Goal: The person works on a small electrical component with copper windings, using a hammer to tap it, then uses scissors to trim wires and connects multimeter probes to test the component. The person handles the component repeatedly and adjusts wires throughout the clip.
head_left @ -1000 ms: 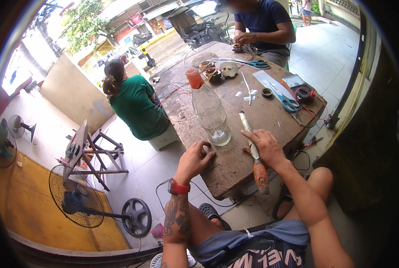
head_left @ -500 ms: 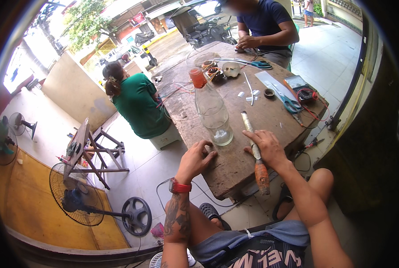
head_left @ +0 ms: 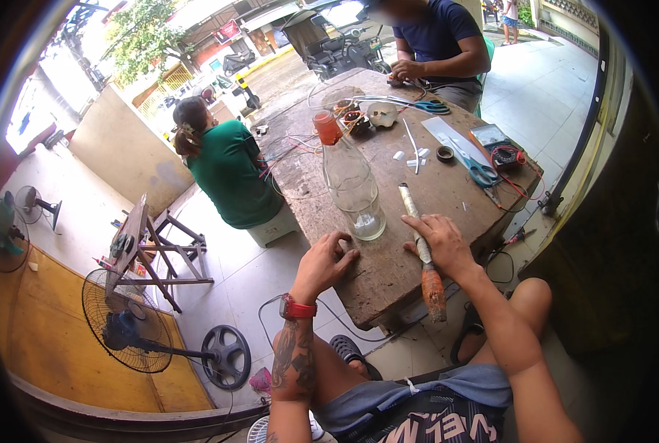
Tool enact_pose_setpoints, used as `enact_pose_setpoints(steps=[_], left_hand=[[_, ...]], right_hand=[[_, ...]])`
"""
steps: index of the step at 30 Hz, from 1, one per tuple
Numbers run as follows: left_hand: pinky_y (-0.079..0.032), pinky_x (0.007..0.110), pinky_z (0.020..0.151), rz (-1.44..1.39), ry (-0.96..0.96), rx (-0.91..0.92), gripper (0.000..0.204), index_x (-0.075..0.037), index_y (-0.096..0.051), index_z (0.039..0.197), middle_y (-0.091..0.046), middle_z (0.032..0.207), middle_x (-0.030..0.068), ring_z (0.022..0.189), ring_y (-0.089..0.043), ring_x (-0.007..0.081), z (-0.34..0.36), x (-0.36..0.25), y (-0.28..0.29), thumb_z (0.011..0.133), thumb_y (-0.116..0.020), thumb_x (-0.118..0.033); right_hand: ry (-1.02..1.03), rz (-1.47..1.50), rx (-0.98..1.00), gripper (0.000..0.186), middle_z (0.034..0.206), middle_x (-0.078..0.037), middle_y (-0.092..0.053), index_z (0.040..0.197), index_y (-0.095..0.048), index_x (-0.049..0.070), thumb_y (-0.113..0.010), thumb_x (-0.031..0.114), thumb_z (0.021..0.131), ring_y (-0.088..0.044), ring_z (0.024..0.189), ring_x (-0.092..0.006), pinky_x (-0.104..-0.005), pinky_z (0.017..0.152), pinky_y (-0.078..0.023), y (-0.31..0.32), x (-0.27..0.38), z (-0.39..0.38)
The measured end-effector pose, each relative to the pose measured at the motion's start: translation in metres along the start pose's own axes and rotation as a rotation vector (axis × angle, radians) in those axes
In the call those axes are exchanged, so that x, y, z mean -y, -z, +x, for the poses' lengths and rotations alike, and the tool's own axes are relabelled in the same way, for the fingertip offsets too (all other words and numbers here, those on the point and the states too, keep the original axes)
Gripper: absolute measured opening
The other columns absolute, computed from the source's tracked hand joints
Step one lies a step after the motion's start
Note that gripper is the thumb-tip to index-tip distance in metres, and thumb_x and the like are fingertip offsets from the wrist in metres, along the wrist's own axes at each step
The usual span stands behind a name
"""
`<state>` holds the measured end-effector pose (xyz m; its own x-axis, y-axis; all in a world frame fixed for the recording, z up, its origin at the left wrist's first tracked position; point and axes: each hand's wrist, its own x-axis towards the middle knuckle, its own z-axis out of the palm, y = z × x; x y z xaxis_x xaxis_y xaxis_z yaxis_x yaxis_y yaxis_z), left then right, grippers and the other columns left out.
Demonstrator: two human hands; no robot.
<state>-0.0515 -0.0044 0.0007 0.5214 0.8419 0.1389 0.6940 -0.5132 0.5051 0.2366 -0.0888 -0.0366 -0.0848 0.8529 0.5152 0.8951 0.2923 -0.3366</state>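
Note:
My left hand (head_left: 329,258) rests at the near left edge of the wooden table (head_left: 374,288), fingers loosely curled and apart, holding nothing, beside a tall clear glass bottle (head_left: 352,192) with an orange plastic piece (head_left: 327,127) on its neck. My right hand (head_left: 440,240) grips a long tool (head_left: 433,288) with a pale wrapped shaft and a worn orange handle. The tool lies pointing across the table to the right of the bottle, its handle jutting over the near edge.
A person in green (head_left: 230,177) sits left of the table; another in navy (head_left: 440,52) works at the far end. Wires, a tape roll (head_left: 444,154), scissors (head_left: 483,174) and a multimeter (head_left: 505,155) lie on the table. A standing fan (head_left: 126,321) and folding stand (head_left: 167,258) are at left.
The navy-shirted person's hands and arm shifted a little. The green-shirted person's head moved slightly. My hands stay in place on the table and tool.

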Motion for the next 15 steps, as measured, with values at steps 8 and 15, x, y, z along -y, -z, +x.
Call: enact_pose_setpoints(steps=[8, 15], left_hand=[[-0.054, 0.040, 0.080, -0.004, -0.011, -0.001, 0.044, -0.006, -0.066, 0.124, -0.068, 0.096, 0.0144, 0.087, -0.067, 0.0298, 0.0000, 0.0005, 0.0001, 0.095, -0.074, -0.038], [-0.054, 0.040, 0.080, 0.000, 0.007, 0.019, 0.045, -0.006, -0.066, 0.124, -0.067, 0.097, 0.0142, 0.087, -0.067, 0.0299, 0.0000, -0.0022, 0.0024, 0.095, -0.074, -0.039]], right_hand=[[0.001, -0.005, 0.002, 0.058, 0.118, -0.012, -0.068, 0.145, -0.060, 0.019, -0.076, 0.039, 0.093, -0.063, 0.115, -0.0309, -0.0446, 0.101, -0.050, 0.0001, -0.0002, -0.0001], [-0.007, -0.007, 0.006, 0.059, 0.119, -0.012, -0.068, 0.146, -0.060, 0.019, -0.076, 0.039, 0.093, -0.063, 0.115, -0.0314, -0.0452, 0.102, -0.050, -0.0010, -0.0010, 0.0001]])
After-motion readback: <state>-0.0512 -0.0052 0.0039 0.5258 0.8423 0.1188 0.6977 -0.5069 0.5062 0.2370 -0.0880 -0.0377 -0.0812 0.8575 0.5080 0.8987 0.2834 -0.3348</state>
